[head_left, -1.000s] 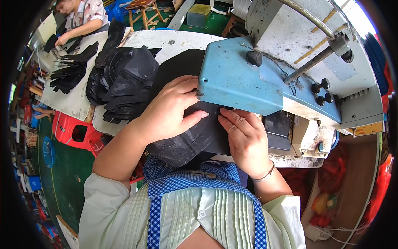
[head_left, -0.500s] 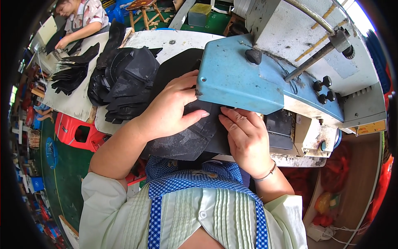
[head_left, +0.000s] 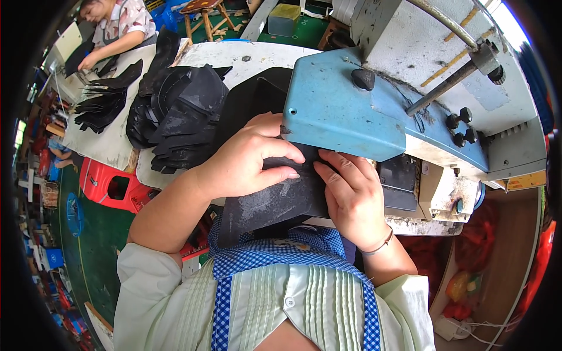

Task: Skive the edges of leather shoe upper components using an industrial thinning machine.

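A flat black sheet piece (head_left: 266, 205) with grey scuffs lies under the front of a blue machine head (head_left: 345, 126), and its near edge hangs toward my apron. My left hand (head_left: 252, 155) grips the sheet at the machine's left, thumb and forefinger bent close together on it; the other fingertips are hidden. To the right, my right hand (head_left: 354, 193) is closed on the same sheet, fingers together at the machine's lower edge, its thumb out of sight. The machine head covers where the sheet meets it. Behind my left hand stands a larger dark, curved surface (head_left: 240, 102).
Stacked black cut pieces (head_left: 187, 111) lie on the white table (head_left: 205, 55), with another fanned pile (head_left: 102, 105) farther left. A red plastic stool (head_left: 108, 184) stands below. A co-worker (head_left: 117, 29) handles black material at the far left. Metal rods and knobs (head_left: 459, 120) rise at the right.
The black sheet has turned, its lower corner now hanging farther left and nearer me. My left forefinger has come out beside the thumb. My right hand stays almost in place.
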`<state>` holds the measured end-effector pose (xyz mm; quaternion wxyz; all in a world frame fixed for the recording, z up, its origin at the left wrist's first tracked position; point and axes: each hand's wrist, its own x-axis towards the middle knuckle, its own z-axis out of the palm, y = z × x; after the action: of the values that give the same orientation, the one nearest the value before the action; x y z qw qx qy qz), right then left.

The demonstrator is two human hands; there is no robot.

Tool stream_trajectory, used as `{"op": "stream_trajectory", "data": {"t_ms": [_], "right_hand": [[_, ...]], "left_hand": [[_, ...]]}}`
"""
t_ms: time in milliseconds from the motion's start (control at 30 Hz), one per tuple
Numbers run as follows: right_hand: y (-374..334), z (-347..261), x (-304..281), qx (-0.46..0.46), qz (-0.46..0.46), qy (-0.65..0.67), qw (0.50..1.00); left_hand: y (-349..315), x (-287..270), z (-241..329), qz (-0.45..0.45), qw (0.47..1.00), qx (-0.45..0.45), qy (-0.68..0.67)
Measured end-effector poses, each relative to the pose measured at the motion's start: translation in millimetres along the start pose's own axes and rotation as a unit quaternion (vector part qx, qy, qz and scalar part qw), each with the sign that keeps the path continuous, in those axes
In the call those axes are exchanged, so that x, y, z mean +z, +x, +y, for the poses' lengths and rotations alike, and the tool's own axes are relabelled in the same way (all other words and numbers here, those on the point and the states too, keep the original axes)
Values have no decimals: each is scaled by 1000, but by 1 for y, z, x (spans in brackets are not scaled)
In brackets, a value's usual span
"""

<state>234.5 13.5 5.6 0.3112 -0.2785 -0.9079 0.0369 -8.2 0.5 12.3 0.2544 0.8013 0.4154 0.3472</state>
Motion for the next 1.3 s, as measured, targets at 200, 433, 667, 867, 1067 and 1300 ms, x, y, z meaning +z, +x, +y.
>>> {"op": "stream_trajectory", "data": {"t_ms": [200, 433, 667, 867, 1067, 1300], "right_hand": [[1, -1, 1, 7, 13, 5, 1000], [1, -2, 2, 30, 4, 4, 1000], [4, -3, 1, 45, -4, 16, 999], [3, -2, 2, 60, -23, 20, 998], [3, -2, 2, 68, -31, 27, 997], [5, -2, 2, 66, -6, 26, 997]], "left_hand": [[-2, 12, -2, 22, 998, 17, 60], [0, 19, -4, 61, 987, 47, 141], [7, 14, -8, 38, 983, 62, 170], [10, 13, -8, 35, 981, 54, 181], [13, 7, -14, 28, 984, 43, 171], [21, 0, -23, 48, 987, 24, 150]]}}
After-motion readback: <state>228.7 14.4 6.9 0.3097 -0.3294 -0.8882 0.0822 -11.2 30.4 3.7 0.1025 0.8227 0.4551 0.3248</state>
